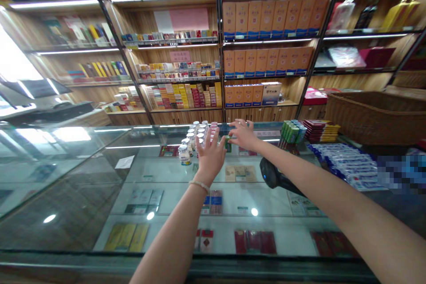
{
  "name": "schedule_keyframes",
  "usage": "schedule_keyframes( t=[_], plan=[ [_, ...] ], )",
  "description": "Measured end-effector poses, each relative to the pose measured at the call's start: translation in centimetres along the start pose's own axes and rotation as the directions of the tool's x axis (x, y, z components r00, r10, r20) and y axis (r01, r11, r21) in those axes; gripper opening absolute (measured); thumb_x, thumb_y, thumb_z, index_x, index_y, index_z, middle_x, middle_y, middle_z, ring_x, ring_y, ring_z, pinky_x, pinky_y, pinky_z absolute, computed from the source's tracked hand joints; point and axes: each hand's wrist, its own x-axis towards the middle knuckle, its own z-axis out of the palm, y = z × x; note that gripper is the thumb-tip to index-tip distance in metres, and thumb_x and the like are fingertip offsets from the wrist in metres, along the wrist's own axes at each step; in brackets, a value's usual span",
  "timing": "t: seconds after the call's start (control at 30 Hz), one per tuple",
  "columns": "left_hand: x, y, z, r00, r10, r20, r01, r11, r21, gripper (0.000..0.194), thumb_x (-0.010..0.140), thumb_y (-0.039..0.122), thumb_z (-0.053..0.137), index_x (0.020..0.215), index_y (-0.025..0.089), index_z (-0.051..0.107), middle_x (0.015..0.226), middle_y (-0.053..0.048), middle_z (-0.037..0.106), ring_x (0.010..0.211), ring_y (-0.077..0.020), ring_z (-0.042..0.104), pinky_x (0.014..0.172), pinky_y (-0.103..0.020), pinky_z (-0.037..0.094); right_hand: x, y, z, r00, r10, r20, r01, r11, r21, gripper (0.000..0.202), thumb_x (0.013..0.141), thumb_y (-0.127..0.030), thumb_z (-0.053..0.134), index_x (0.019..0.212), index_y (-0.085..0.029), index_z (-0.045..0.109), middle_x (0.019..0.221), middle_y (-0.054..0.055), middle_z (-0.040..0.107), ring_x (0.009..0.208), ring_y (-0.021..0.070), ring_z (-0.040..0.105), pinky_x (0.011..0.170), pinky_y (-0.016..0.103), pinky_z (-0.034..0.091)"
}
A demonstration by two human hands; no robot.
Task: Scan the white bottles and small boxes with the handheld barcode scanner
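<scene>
My left hand [211,156] is over the glass counter [159,186], its fingers spread beside rows of small white-capped bottles [185,155]. Pink-topped items [213,126] stand just behind its fingertips. To its right, my right hand [242,135] reaches in with bent fingers around a small green item [228,143], which stands between the two hands. The fingertips of my right hand are at this green item, partly covering it. My left hand touches nothing that I can make out.
A black scanner [270,173] lies under my right forearm. Green cans [290,132], red and yellow packs [314,131] and blue-white packets [349,164] sit at the right, before a wicker basket [376,113]. Stocked shelves [262,42] rise behind.
</scene>
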Motion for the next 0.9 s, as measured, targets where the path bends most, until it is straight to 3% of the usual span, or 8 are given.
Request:
schedule_keyframes(
  t=[0.57,0.9],
  plan=[
    [-0.9,0.4,1.0,0.999,-0.044,0.018,0.044,0.999,0.031,0.044,0.093,0.031,0.065,0.137,0.031,0.065,0.168,-0.009,0.034,0.159,-0.0372,0.023,0.124,-0.075,0.001,3.9,1.1,2.4,0.999,0.053,0.005,-0.053,0.998,-0.019,0.022,0.094,-0.041,0.063,0.098,-0.027,0.08,0.147,0.007,0.059,0.145,0.0319,0.033,0.116,0.064,0.021],
    [-0.9,0.1,1.4,0.995,-0.098,0.036,0.093,0.988,0.122,0.053,0.091,0.039,0.068,0.143,0.029,0.061,0.17,-0.011,0.029,0.158,-0.038,0.024,0.125,-0.071,0.013,6.4,1.6,3.4,0.998,0.05,0.041,-0.046,0.996,-0.081,0.023,0.093,-0.042,0.065,0.102,-0.027,0.08,0.148,0.006,0.057,0.146,0.0323,0.03,0.118,0.063,0.016]
  ],
)
